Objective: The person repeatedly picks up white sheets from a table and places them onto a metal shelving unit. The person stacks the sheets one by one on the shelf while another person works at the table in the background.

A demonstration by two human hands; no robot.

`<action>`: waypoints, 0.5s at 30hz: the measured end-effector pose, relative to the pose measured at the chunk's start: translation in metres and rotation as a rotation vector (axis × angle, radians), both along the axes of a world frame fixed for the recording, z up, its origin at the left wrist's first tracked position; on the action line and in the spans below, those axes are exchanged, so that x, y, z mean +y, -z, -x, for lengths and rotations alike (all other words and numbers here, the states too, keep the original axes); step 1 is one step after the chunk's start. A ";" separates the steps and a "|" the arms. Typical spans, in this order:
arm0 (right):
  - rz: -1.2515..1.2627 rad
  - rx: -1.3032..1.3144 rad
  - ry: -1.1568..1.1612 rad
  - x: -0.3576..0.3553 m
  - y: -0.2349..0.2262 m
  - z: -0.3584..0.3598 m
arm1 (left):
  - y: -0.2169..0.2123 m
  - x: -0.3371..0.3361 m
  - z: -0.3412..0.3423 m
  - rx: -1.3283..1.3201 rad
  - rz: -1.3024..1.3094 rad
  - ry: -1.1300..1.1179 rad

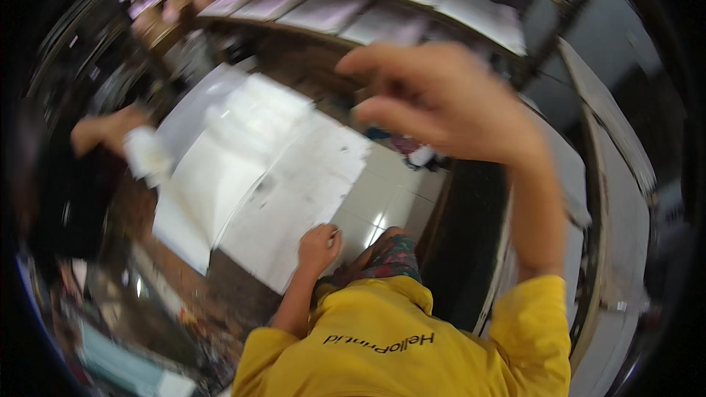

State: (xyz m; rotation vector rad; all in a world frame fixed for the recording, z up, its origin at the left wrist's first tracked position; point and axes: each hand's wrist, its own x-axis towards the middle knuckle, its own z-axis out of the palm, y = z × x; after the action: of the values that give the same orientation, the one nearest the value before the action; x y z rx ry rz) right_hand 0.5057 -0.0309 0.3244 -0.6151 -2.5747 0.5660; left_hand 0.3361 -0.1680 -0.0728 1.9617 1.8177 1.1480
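Right hand [460, 103] raised at right, blurred, thumb and forefinger parted wide. Left hand [318, 248] at near edge of marked white board [305, 195], fingers curled (cannot tell whether gripping). Glossy white sheet [217, 165] left of board's bare part.

The Tally, Kind by Kind

Bare hands number three: the wearer's left hand [319, 247] and right hand [463, 106], plus one co-worker's hand [114, 129]. There is one yellow shirt [382, 331] and one white bundle [147, 153]. Shelves [294, 30] of pale paper stacks come to two (the stacks themselves are too blurred to count). One table [237, 279] bears one spotted white board [301, 195] and at least one glossy sheet [213, 184].
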 end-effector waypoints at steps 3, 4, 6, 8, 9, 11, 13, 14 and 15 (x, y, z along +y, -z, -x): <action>0.152 0.175 0.166 0.036 0.102 -0.036 | 0.014 0.005 0.002 0.010 -0.038 0.065; 0.189 0.313 0.232 0.057 0.167 -0.041 | 0.010 0.004 0.003 -0.064 -0.044 0.046; 0.393 0.338 0.472 0.067 0.290 -0.029 | 0.012 -0.007 0.018 -0.128 0.032 -0.058; 0.589 0.226 0.669 0.044 0.424 -0.079 | 0.010 0.004 0.008 -0.230 0.134 -0.008; 0.699 0.129 0.717 0.018 0.460 -0.101 | 0.011 0.009 0.006 -0.290 0.188 -0.003; 0.900 -0.093 0.794 -0.040 0.531 -0.143 | 0.012 0.022 -0.007 -0.329 0.106 0.030; 1.075 -0.305 1.013 -0.086 0.551 -0.152 | 0.005 0.032 0.004 -0.329 0.155 0.047; 1.033 -0.376 1.101 -0.112 0.587 -0.170 | 0.003 0.044 0.000 -0.346 0.187 0.080; 1.197 -0.478 1.006 -0.116 0.577 -0.177 | 0.004 0.055 0.002 -0.322 0.105 0.065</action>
State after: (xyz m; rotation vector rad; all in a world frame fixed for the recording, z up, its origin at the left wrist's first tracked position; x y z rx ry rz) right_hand 0.6828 -0.1474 -0.2525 -2.4051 -1.5627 1.6260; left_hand 0.3339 -0.1134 -0.0767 1.6537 1.6013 1.2374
